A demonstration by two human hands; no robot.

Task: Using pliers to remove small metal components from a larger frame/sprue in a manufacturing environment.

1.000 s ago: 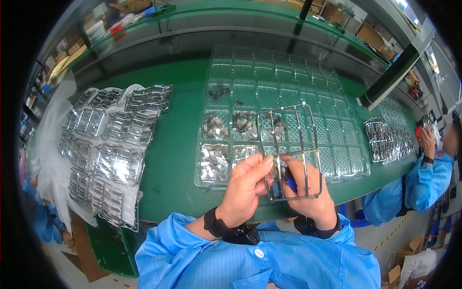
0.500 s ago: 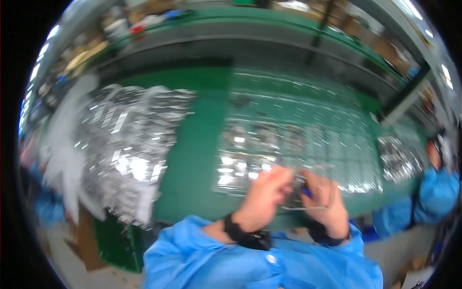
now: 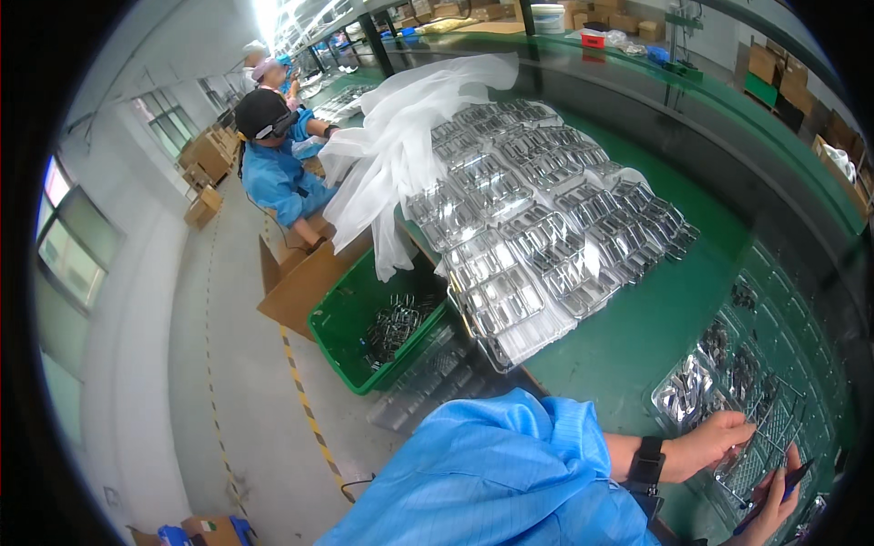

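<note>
At the lower right, my left hand [image 3: 715, 444] is closed, its fingertips pinching what looks like a thin metal wire frame [image 3: 776, 420]. Just beside it, my right hand [image 3: 776, 499] is wrapped round a slim dark blue tool [image 3: 797, 477]; its exact kind is too small to tell. Both hands are over clear plastic trays [image 3: 672, 393]. Some tray pockets hold shiny metal parts [image 3: 689, 387]. The right hand's far side lies near the dark rim of the picture.
Stacked clear trays of metal wire parts [image 3: 546, 227] cover the green table [image 3: 637, 314], white sheeting [image 3: 401, 136] beside them. A green bin [image 3: 341, 341] holds loose bent wire pieces. By an open carton [image 3: 287, 291] works a person in blue [image 3: 278, 173]. A shelf runs behind.
My view has swung to the left, so my hands now appear at the lower right. The stacked trays, green bin and co-worker show more fully. Both hands stay close together over the trays.
</note>
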